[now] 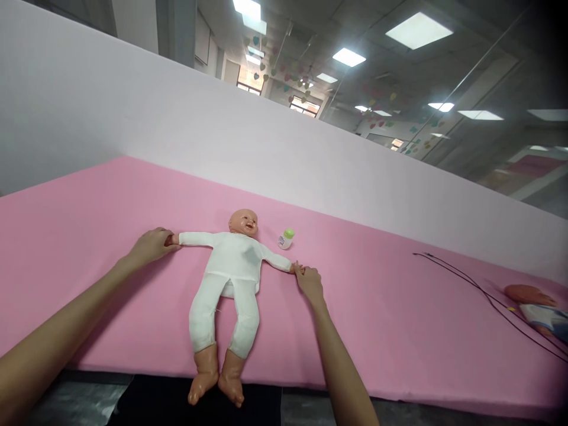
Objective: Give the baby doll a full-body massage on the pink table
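Note:
A baby doll [233, 266] in a white cloth suit lies on its back on a pink mat [377, 331], with its plastic feet over the near edge. My left hand [151, 247] grips the doll's plastic hand [170, 240] at the end of its outstretched arm. On the other side, my right hand [309, 283] holds the doll's other hand [296, 268] between its fingers. A small baby bottle [286, 238] with a green top stands on the mat beside the doll's head.
A second doll [530, 294] in printed clothing lies at the right end of the mat. A thin dark cable [479, 296] runs across the mat near it. A white wall [266, 142] rises behind the mat, and a black cloth [190, 402] lies below its near edge.

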`<state>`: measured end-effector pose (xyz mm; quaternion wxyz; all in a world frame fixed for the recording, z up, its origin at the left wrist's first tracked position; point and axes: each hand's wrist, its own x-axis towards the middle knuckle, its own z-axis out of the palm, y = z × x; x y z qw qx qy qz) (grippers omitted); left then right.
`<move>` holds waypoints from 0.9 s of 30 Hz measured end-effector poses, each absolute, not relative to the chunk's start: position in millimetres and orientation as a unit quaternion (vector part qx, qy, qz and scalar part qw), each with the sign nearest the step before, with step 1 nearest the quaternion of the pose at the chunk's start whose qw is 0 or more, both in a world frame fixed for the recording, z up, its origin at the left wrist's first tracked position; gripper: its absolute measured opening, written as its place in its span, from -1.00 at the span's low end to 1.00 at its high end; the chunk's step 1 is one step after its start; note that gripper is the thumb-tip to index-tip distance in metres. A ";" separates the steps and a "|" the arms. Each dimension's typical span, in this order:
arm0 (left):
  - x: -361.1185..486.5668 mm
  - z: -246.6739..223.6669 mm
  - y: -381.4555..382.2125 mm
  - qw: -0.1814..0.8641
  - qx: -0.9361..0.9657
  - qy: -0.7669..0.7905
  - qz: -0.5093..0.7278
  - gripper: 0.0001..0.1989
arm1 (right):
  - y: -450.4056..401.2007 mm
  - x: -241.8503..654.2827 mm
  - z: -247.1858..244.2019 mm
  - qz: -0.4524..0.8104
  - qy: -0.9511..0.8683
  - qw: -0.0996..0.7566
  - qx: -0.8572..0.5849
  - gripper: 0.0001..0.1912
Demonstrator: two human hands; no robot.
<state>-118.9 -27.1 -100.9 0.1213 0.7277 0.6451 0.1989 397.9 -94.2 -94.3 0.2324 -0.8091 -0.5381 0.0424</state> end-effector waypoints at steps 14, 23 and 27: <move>-137.4 -90.3 -20.9 0.517 0.418 0.483 0.570 -0.59 | -98.6 327.2 -82.8 0.321 -0.473 0.610 -0.548 -0.53; -22.1 -54.1 60.3 0.530 0.348 0.491 0.598 -0.63 | 14.3 274.7 -46.4 0.307 -0.498 0.606 -0.539 -0.61; -0.2 -66.7 83.4 0.512 0.334 0.582 0.536 -0.67 | 43.4 268.6 -63.3 0.337 -0.457 0.545 -0.616 -0.70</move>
